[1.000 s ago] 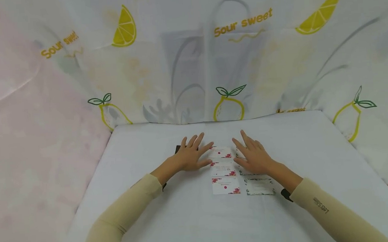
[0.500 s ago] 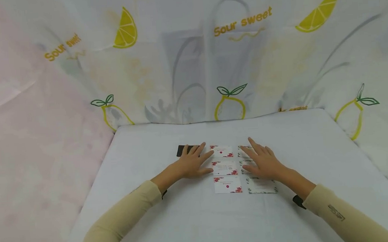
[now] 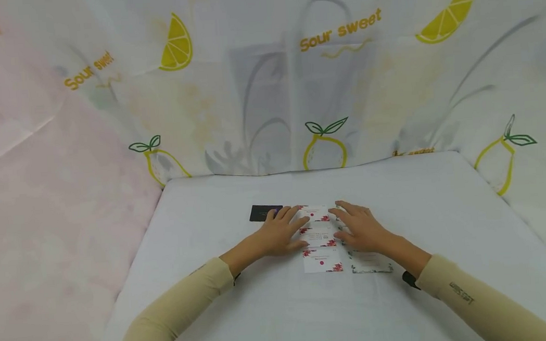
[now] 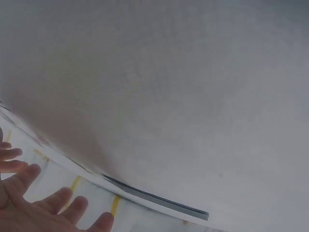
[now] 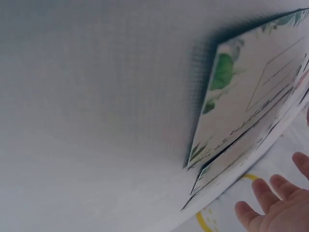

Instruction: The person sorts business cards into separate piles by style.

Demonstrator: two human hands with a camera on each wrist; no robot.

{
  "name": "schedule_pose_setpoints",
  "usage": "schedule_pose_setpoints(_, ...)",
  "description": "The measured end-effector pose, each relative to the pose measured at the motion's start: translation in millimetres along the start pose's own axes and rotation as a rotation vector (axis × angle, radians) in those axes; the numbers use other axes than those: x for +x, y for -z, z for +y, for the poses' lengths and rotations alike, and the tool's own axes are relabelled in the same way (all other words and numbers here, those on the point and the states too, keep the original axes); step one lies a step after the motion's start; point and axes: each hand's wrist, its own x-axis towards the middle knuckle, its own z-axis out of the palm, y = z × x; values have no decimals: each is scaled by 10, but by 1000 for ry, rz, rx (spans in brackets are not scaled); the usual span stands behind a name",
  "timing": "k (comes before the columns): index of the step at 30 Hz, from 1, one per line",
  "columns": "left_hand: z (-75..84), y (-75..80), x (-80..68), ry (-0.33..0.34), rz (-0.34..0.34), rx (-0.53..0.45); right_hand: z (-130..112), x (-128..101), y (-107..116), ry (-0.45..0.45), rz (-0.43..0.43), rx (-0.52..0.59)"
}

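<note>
Head view: left hand (image 3: pixel 277 234) lies flat, fingers (image 3: pixel 289 216) straight and spread, tips touching the left edge of the red-flowered cards (image 3: pixel 318 238). Right hand (image 3: pixel 358 228) flat too, fingers straight, resting on the green-leaf cards (image 3: pixel 371 263) just beside the red ones. Both card columns sit mid white surface (image 3: pixel 262 306), three red cards in a row front to back. Black card (image 3: pixel 262 212) lies just beyond the left fingertips. Lemon-print curtain (image 3: pixel 319 84) hangs behind. Beige sleeves (image 3: pixel 182 301) cover both arms.

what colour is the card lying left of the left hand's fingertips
Black, a dark card on the white table by the left hand; clearest in the head view.
</note>
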Motion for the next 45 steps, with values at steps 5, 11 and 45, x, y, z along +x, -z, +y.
schedule_pose_setpoints(5,8,1,25,7,3,-27,-84,70,-43,26,-4,-2)
schedule_pose_setpoints(11,47,-30,50,-4,15,-107,-196,107,-97,49,-51,13)
schedule_pose_setpoints(45,117,14,176,-34,6,-96,-297,287,-72,-114,-138,122)
